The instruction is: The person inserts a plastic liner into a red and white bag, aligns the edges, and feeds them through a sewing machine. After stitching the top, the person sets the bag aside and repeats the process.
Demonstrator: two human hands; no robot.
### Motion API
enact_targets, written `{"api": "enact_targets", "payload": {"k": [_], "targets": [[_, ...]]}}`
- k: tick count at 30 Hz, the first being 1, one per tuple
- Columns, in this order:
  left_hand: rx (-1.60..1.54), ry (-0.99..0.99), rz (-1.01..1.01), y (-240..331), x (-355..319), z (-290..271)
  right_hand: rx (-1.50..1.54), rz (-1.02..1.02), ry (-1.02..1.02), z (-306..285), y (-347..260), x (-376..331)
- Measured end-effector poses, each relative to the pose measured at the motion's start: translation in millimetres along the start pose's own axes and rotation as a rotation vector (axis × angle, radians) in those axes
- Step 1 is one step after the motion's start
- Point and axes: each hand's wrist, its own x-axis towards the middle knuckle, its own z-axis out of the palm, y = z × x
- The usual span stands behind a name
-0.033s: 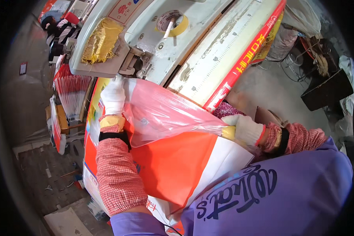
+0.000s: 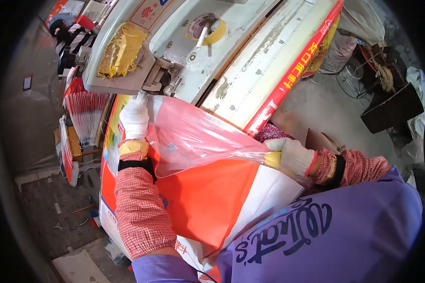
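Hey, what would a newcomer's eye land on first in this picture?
Probably the bright orange-and-white sheet filling the lower middle, with clear film running above it between the gloved left hand and the gloved right hand. Next, perhaps, the purple garment at lower right, then the yellow tape roll on the pale machine at the top.

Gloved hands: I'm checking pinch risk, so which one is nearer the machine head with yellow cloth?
The left hand, close by the machine head; the right hand is well away, at the right end of the clear film.
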Motion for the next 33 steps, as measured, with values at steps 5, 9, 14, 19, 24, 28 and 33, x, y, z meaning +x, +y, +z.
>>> {"api": "enact_targets", "payload": {"k": [5, 9, 14, 19, 24, 28, 33], "targets": [[-0.2, 0.247, 0.053, -15, 1, 17, -0.334, -0.342, -0.072, 14, 0, -8], [-0.224, 0.121, -0.002, -21, 9, 29, -1.154, -0.576, 0.233, 19, -8, -30], [-0.287, 0.027, 0.031, -17, 17, 15, -1.437, -0.703, 0.231, 28, -11, -39], [-0.209, -0.037, 0.101, -6, 2, -25, -1.666, -0.863, 0.273, 27, -7, -39], [-0.304, -0.289, -0.049, 3, -7, -49, -1.762, -0.736, 0.255, 28, -13, -48], [-0.288, -0.312, 0.038, -3, 2, -21, -1.895, -0.548, 0.193, 32, -21, -63], [-0.207, -0.054, 0.087, -64, 37, 41, -1.848, -0.512, 0.18, 69, -31, -6]]}}
